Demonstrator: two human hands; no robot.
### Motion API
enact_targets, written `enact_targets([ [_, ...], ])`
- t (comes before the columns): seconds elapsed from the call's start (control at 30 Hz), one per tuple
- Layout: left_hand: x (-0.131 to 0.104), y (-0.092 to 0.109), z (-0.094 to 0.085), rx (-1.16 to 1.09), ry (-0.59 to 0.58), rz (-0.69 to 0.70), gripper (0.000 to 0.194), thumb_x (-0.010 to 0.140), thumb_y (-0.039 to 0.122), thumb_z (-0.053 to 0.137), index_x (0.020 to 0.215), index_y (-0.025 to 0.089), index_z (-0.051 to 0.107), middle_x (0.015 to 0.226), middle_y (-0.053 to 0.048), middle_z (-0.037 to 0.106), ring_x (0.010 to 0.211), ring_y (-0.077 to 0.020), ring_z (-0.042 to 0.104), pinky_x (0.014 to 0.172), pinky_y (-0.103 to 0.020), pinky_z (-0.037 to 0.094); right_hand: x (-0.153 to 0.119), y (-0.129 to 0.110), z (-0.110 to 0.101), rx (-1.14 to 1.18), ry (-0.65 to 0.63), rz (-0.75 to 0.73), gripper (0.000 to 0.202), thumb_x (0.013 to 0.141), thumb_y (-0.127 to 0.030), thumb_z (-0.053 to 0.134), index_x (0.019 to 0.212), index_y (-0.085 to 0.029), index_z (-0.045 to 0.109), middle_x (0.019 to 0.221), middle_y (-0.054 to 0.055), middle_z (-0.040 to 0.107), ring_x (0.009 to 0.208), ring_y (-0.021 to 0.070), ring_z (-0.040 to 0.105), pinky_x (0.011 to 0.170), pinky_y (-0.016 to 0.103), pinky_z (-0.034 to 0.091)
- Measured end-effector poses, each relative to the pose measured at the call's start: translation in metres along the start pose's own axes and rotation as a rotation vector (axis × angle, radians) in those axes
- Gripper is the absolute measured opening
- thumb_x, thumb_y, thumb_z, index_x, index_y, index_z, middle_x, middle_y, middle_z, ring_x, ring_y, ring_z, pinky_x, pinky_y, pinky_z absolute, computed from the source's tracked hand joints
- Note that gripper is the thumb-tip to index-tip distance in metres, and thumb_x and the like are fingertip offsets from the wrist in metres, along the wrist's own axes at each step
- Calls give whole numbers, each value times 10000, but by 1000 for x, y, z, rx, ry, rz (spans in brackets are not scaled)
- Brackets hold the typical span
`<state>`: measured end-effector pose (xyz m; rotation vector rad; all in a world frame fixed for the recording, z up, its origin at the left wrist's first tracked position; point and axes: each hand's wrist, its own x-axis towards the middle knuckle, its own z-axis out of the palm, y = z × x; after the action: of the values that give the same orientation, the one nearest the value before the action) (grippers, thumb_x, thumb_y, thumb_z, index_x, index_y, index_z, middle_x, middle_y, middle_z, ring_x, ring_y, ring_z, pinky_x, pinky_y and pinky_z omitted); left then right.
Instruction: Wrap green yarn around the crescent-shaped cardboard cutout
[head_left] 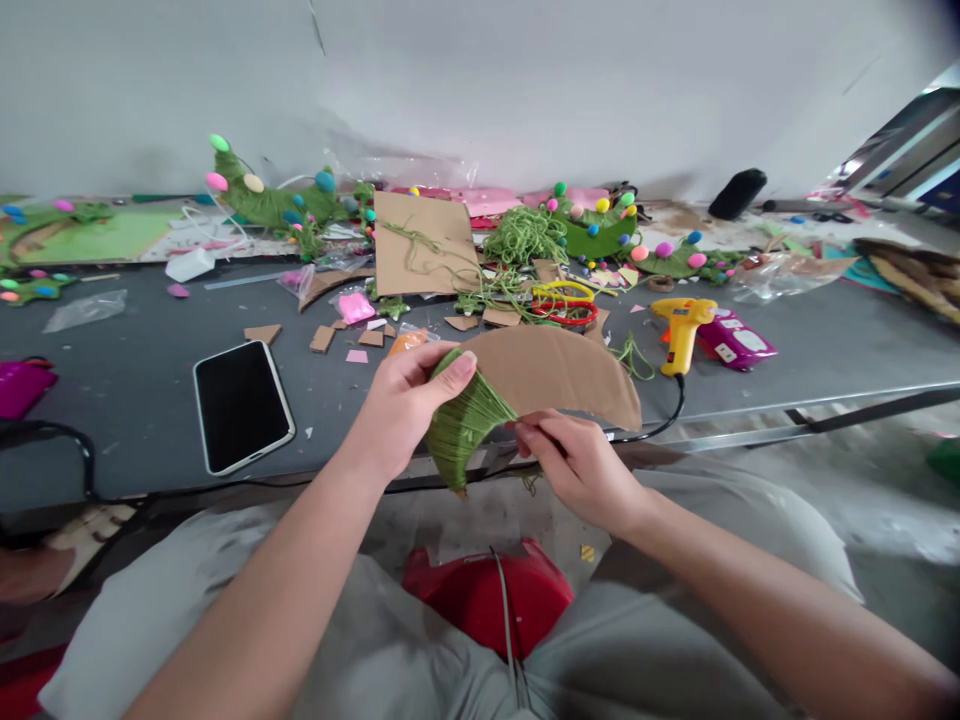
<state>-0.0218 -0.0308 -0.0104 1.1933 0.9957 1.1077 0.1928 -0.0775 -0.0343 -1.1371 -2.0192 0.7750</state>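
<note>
A crescent of brown cardboard (559, 372) is held over the table's front edge, its left end wrapped in green yarn (466, 425). My left hand (412, 400) grips the wrapped part, thumb on top and fingers behind it. At the crescent's inner edge, where the yarn wrapping ends, my right hand (574, 462) is closed in a pinch on the green yarn. Bare cardboard extends to the right above my right hand. The fingertips of my right hand partly hide the yarn between them.
On the grey table (150, 350) lie a phone (244, 405), a yellow glue gun (682, 330) with a black cord, a purple power strip (735, 340), scissors (564, 312), a yarn heap (525, 235) and cardboard scraps. Yarn-wrapped pieces with coloured balls stand behind. A red stool (487, 600) is below.
</note>
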Motion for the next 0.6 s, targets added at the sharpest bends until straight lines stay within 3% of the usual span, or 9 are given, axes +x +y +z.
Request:
enact_targets([
  [0.23, 2, -1, -6, 61, 116, 46, 328, 813, 451, 792, 1043, 219, 767, 901, -41, 740, 850, -206, 676, 729, -284, 551, 1, 1, -6, 30, -9, 47, 199, 1054, -283, 439, 969, -189, 593, 766, 2, 617, 705, 112, 565, 694, 235, 438],
  [0.43, 2, -3, -2, 54, 124, 42, 320, 816, 477, 780, 986, 205, 768, 894, -62, 748, 838, -224, 702, 735, -324, 585, 1, -3, -2, -9, -56, 33, 237, 1047, -282, 442, 896, -185, 596, 727, 2, 608, 667, 111, 532, 663, 232, 426],
  [0.6, 1, -1, -5, -69, 88, -26, 332, 779, 444, 821, 1007, 209, 769, 915, -72, 768, 849, -236, 735, 766, -352, 607, 0, 6, -4, -56, -61, 42, 235, 1013, -237, 456, 978, -176, 680, 833, 52, 711, 741, 141, 639, 720, 260, 495],
])
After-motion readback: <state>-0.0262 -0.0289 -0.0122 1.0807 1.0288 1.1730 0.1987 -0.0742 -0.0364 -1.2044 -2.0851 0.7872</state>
